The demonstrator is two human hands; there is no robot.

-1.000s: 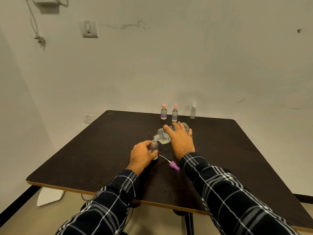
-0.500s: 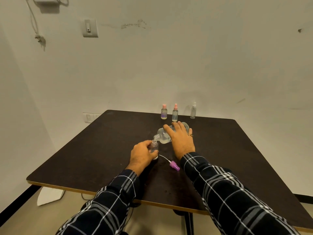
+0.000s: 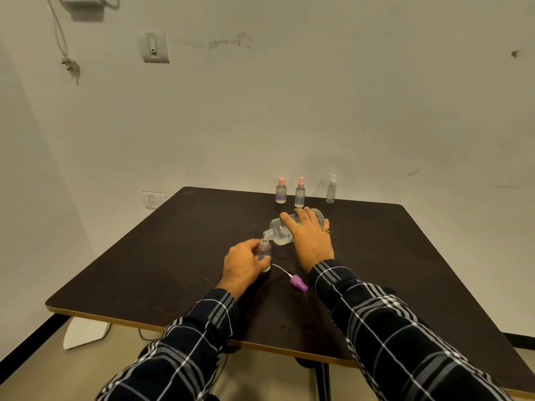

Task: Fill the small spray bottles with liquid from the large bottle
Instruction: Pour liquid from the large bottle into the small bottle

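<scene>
Pouring explains it: left hand (image 3: 243,263) grips the small clear uncapped spray bottle (image 3: 265,250) upright; right hand (image 3: 311,238) clasps the large clear plastic bottle (image 3: 278,230) tipped, mouth over mouth.

Looking over a dark worktop (image 3: 144,270) edged in pale wood. Seeing a white switch (image 3: 156,47) mounted high on the wall, a white box (image 3: 84,1) with a cable (image 3: 62,39) dangling left of it, a socket plate (image 3: 152,199) low behind the worktop's far corner. Noticing a white piece (image 3: 84,332) lying on the beige floor (image 3: 29,380).
</scene>
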